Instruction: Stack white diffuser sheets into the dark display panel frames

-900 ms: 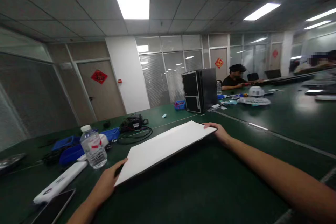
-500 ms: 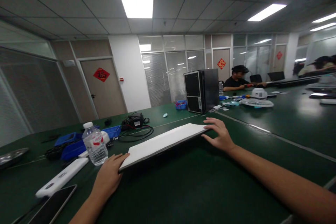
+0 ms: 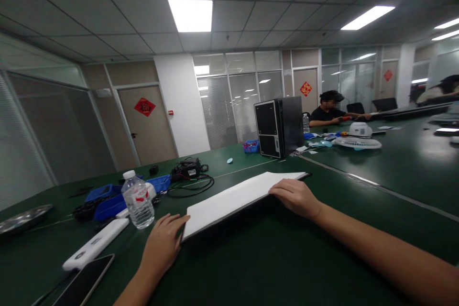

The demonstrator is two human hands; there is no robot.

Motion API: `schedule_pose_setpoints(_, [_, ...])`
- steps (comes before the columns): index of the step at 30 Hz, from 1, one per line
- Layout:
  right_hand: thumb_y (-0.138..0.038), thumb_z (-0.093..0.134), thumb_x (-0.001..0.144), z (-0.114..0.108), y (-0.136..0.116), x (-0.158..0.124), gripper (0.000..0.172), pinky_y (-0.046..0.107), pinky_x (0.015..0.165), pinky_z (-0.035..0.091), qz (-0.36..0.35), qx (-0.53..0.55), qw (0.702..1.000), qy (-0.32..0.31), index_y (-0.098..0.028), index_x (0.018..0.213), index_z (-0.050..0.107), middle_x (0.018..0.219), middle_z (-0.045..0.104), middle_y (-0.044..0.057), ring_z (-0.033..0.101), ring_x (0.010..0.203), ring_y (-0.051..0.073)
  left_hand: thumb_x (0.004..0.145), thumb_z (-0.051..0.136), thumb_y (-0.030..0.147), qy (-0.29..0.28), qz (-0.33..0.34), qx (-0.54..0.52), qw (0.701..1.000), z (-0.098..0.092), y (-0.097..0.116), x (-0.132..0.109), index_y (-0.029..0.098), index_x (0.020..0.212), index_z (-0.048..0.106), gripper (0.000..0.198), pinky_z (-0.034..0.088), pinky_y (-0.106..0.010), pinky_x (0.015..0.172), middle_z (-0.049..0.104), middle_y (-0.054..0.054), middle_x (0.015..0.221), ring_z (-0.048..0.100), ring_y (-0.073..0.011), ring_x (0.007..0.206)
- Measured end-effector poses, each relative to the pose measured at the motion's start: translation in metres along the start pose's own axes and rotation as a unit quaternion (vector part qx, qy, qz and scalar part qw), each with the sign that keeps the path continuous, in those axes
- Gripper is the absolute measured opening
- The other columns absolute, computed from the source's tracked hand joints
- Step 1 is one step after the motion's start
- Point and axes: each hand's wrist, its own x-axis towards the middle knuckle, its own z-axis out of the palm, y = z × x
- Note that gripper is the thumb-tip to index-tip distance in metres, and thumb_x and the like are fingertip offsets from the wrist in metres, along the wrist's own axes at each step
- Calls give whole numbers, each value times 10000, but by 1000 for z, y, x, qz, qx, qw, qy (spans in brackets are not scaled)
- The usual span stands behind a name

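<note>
An open notebook with blank white pages and a dark cover edge is held tilted above the green table. My left hand grips its left edge near the front corner, thumb toward the page. On the near edge, right of the middle, my right hand is closed with the fingers over the page; its thumb is hidden. The notebook's right end reaches past my right hand. A water bottle stands just beyond my left hand.
A white power bank and a phone lie at the left, with blue trays behind. A black adapter with cable sits farther back. A computer tower stands beyond the notebook; a white fan and a seated person are farther right.
My right hand has gone from spread fingers at the notebook's right end to a closed hold on its near edge. The view has shifted slightly; my left hand keeps its grip.
</note>
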Motion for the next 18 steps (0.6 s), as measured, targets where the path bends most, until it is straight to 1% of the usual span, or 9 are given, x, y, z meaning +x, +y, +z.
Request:
schedule_pose_setpoints(2, [-134, 539, 930, -18, 5, 6, 213, 307, 771, 544, 22, -17, 1000, -1, -192, 1082, 677, 985, 727, 67, 667, 866, 167, 864, 488, 333, 1, -14, -6, 1000, 4, 0, 2, 233, 1384, 587, 539, 372, -448, 1138, 672, -76, 1345, 573, -283, 1287])
schedule_pose_setpoints(4, [-151, 519, 942, -39, 8, 7, 209, 295, 765, 547, 47, -36, 998, -13, -191, 1070, 680, 989, 723, 69, 668, 868, 164, 899, 456, 412, -1, -32, -16, 999, 10, -3, 3, 197, 1430, 533, 578, 374, -440, 1136, 661, -100, 1354, 578, -280, 1282])
schedule_pose_setpoints(7, [-199, 487, 958, -72, 11, -1, 228, 276, 724, 554, 96, -84, 991, -50, -200, 1078, 681, 1099, 696, 73, 673, 875, 161, 902, 447, 471, -18, -68, -39, 997, 22, -14, 4, 165, 1400, 559, 595, 403, -428, 1115, 655, -116, 1363, 580, -281, 1285])
schedule_pose_setpoints(9, [-255, 467, 962, -93, 14, -14, 254, 270, 657, 555, 133, -137, 978, -80, -225, 1098, 680, 1194, 663, 65, 678, 859, 165, 895, 451, 464, -36, -98, -61, 993, 31, -24, 4, 161, 1377, 579, 583, 434, -424, 1091, 627, -116, 1402, 576, -281, 1295])
schedule_pose_setpoints(10, [-293, 457, 964, -104, 16, -22, 268, 271, 616, 549, 149, -167, 970, -94, -245, 1102, 681, 1203, 660, 53, 680, 828, 167, 895, 445, 469, -44, -113, -73, 990, 35, -29, 4, 158, 1365, 589, 582, 444, -420, 1082, 611, -118, 1420, 579, -280, 1294])
schedule_pose_setpoints(13, [-423, 434, 954, -131, 28, -51, 310, 278, 511, 509, 190, -238, 944, -131, -315, 1111, 679, 1131, 690, 19, 672, 731, 176, 896, 426, 498, -60, -145, -102, 982, 45, -42, 3, 147, 1353, 599, 602, 450, -427, 1077, 597, -133, 1433, 578, -288, 1296])
schedule_pose_setpoints(15, [-490, 428, 932, -146, 42, -71, 338, 281, 470, 479, 219, -264, 928, -146, -345, 1121, 668, 1104, 704, 15, 672, 720, 191, 891, 431, 505, -64, -153, -115, 979, 48, -45, 2, 147, 1349, 601, 606, 429, -428, 1097, 587, -133, 1443, 560, -289, 1315])
schedule_pose_setpoints(18, [-490, 429, 896, -158, 66, -101, 378, 297, 456, 450, 258, -287, 907, -167, -342, 1166, 649, 1128, 707, 57, 673, 754, 225, 878, 453, 505, -65, -156, -126, 978, 47, -44, 1, 145, 1333, 615, 602, 402, -443, 1117, 588, -139, 1441, 542, -302, 1329])
